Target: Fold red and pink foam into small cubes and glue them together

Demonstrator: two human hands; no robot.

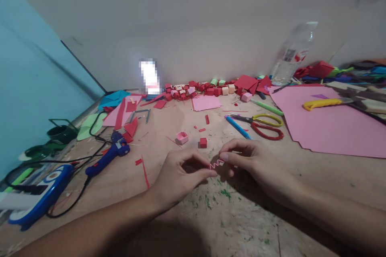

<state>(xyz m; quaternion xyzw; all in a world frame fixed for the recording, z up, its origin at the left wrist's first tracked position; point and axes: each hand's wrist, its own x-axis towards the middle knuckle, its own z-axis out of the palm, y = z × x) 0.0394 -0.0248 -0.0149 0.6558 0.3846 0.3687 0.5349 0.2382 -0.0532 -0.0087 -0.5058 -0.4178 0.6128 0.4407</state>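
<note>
Between my two hands stretches a small pink zigzag-folded paper strip [216, 164]. My left hand [187, 168] pinches one end of it between thumb and fingers. The other end is pinched by my right hand [245, 156]. Just beyond the hands, a small open pink paper box [182, 138] and a small red paper cube [203, 143] stand on the wooden table. A blue pen [238, 127] lies past my right hand, beside scissors [262, 124] with one yellow and one red handle.
At left lie a blue glue gun [110, 154] with its cable and a blue-white power strip [45, 196]. Small paper cubes [211, 91] line the wall. Pink sheets [325, 128], a yellow-handled cutter [322, 104] and a plastic bottle [294, 56] are at right. A lit phone [150, 76] leans behind.
</note>
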